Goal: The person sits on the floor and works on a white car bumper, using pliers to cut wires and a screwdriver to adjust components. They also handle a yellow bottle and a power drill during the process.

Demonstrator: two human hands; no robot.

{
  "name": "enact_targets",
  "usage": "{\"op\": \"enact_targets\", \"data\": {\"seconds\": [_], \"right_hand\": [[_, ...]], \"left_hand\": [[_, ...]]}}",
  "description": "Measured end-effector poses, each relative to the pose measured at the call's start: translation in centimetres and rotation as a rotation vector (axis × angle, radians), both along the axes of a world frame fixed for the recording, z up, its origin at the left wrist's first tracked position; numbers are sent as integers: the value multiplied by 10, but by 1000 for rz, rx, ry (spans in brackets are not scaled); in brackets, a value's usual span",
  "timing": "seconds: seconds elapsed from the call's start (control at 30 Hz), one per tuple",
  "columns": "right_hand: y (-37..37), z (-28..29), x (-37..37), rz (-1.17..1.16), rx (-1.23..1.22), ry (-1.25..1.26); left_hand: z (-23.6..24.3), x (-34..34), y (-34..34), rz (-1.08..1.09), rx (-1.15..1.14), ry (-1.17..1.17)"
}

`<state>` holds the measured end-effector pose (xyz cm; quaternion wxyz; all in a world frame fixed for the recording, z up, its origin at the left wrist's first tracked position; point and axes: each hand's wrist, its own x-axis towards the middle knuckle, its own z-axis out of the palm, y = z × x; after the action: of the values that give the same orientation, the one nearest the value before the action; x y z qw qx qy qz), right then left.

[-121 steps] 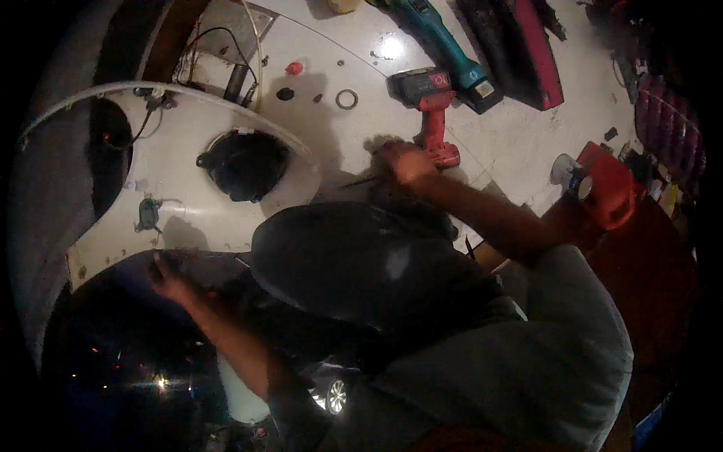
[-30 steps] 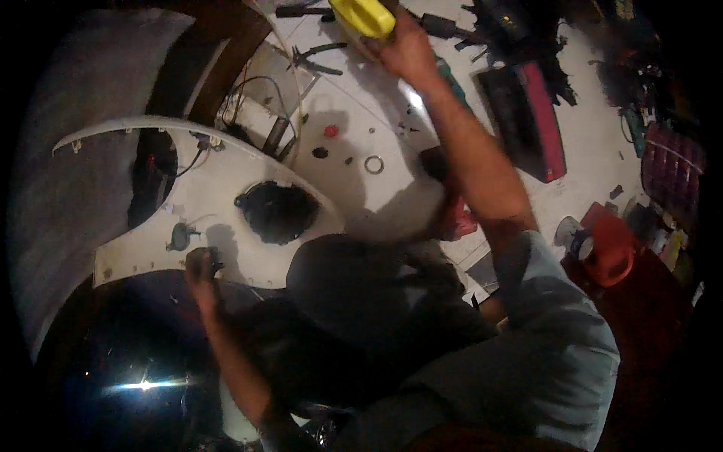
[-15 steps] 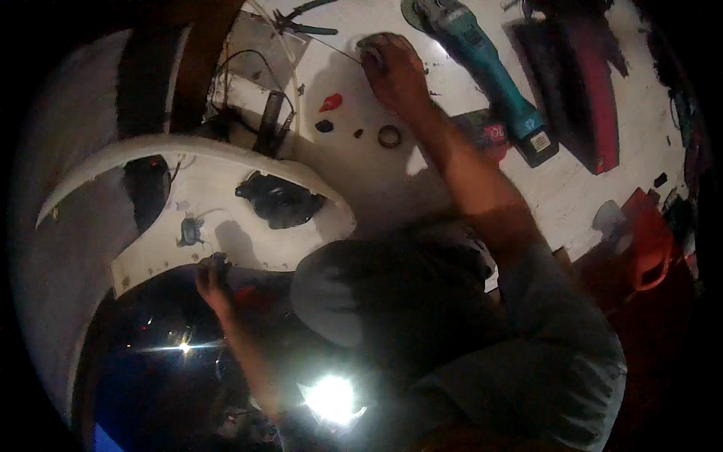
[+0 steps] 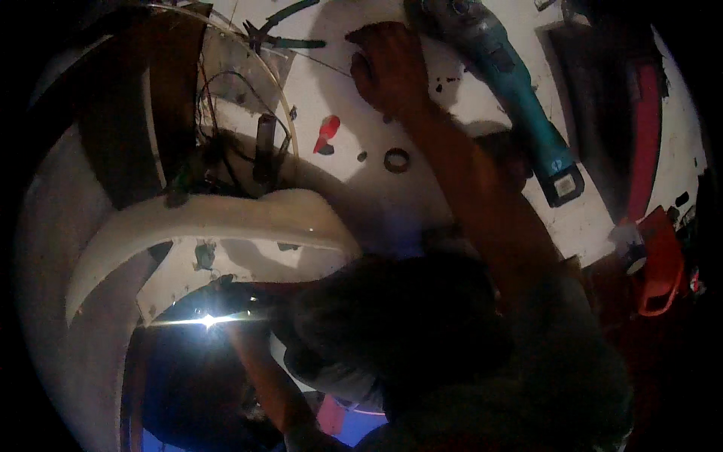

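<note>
My right hand (image 4: 392, 71) reaches over the white work surface (image 4: 354, 203), its thumb and index finger apart and nothing visible between them. A thin wire (image 4: 324, 63) ends by its thumb. Beside the left forearm, a curved white panel (image 4: 263, 215) stands tilted, with a small dark fitting (image 4: 204, 255) on its inner side. My left hand (image 4: 239, 325) is near the panel's lower edge, where glare and shadow hide its fingers. A red pointed piece (image 4: 328, 129) and a dark ring (image 4: 396, 160) lie below the right hand.
A teal cordless power tool (image 4: 520, 98) lies right of my right arm. Green-handled pliers (image 4: 282, 38) lie at the upper left, above tangled wires (image 4: 218, 135) and a dark cylinder (image 4: 265, 143). An orange-red plastic piece (image 4: 663, 264) is at the far right.
The view has shifted. The white panel has tipped, so its black round part is mostly out of sight. My left hand has gone into glare, and my right thumb and index finger now show apart.
</note>
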<state>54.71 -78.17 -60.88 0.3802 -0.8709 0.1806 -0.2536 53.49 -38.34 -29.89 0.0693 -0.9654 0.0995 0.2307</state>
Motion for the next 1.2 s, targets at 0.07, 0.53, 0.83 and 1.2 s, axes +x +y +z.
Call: {"op": "enact_targets", "data": {"seconds": [0.07, 0.53, 0.83, 1.2], "right_hand": [[-6, 1, -3, -17, -13, 20], [-4, 3, 5, 37, -85, 129], [-2, -1, 2, 15, -132, 145], [-77, 28, -13, 242, -60, 418]], "left_hand": [[-14, 5, -51, 376, -358, -65], [-49, 5, 66, 601, -633, -34], [-37, 10, 69, 878, -906, 42], [-101, -3, 62, 601, -1049, -281]]}}
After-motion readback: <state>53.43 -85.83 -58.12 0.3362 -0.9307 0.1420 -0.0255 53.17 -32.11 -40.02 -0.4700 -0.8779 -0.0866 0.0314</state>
